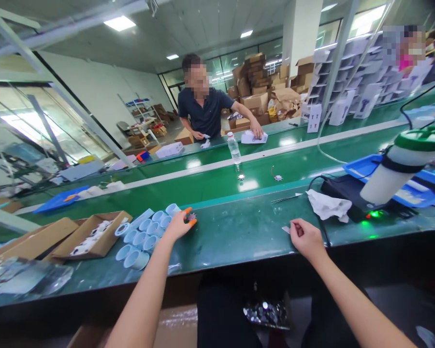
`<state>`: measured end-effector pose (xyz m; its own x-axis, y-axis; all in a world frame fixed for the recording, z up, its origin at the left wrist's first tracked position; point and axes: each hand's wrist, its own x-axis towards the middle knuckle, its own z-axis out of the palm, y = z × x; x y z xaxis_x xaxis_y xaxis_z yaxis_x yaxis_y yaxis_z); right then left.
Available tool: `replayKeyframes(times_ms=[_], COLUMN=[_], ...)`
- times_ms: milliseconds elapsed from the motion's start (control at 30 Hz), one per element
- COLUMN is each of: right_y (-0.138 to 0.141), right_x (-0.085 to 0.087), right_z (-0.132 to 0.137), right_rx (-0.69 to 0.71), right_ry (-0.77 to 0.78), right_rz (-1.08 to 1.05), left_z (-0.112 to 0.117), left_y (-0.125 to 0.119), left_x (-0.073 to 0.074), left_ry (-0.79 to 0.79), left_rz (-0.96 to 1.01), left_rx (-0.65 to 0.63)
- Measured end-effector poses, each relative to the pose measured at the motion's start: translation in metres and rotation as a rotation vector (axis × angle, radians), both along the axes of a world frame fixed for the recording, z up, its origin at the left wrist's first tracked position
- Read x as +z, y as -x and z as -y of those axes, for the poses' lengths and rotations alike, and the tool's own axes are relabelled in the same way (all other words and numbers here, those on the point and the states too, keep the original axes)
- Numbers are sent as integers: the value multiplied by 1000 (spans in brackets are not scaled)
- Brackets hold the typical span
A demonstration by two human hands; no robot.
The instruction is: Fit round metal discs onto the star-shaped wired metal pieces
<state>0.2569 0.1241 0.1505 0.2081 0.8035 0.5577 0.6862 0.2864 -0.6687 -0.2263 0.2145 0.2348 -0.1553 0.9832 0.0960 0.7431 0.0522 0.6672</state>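
My left hand [176, 225], with orange finger cots on thumb and finger, is pinched round a small star-shaped metal part [192, 217] just above the bench. Beside it stand several pale blue plastic cups [137, 260] in rows. My right hand [307, 237] is closed near the bench's front edge; a small pale flat piece [285, 229] shows at its fingertips. Two similar star-shaped parts, one on the left [241, 177] and one on the right [277, 178], lie on the green belt. Thin metal tweezers [287, 198] rest beyond my right hand.
Cardboard boxes [90, 241] flank the cups on the left. At right are a crumpled white tissue [328, 205], a white canister with a green lid [395, 166] and a blue tray [429, 186]. A water bottle [234, 149] stands across the belt, near a co-worker [206, 113].
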Motion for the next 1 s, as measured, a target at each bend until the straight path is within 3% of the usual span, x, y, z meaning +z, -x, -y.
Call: replayKeyframes(times_ms=[133, 267, 400, 467, 567, 733, 1000], right_y=[0, 0, -1, -1, -3, -5, -5], right_x=[1, 2, 0, -1, -3, -2, 2], right_z=[2, 4, 4, 4, 4, 4, 7], right_rx=[4, 9, 7, 2, 0, 20, 14], right_ry=[-9, -8, -9, -16, -26, -19, 9], right_rz=[3, -18, -10, -3, 5, 6, 12], left_z=[2, 21, 78, 116, 164, 202, 226], left_y=[-21, -49, -88, -109, -137, -161, -171], left_x=[2, 20, 45, 56, 67, 73, 83], left_ry=[-27, -72, -120, -87, 13, 29, -86], left_rz=[160, 417, 784, 1291, 1674, 1760, 1561], left_rx=[33, 11, -111, -229, -352, -419, -346])
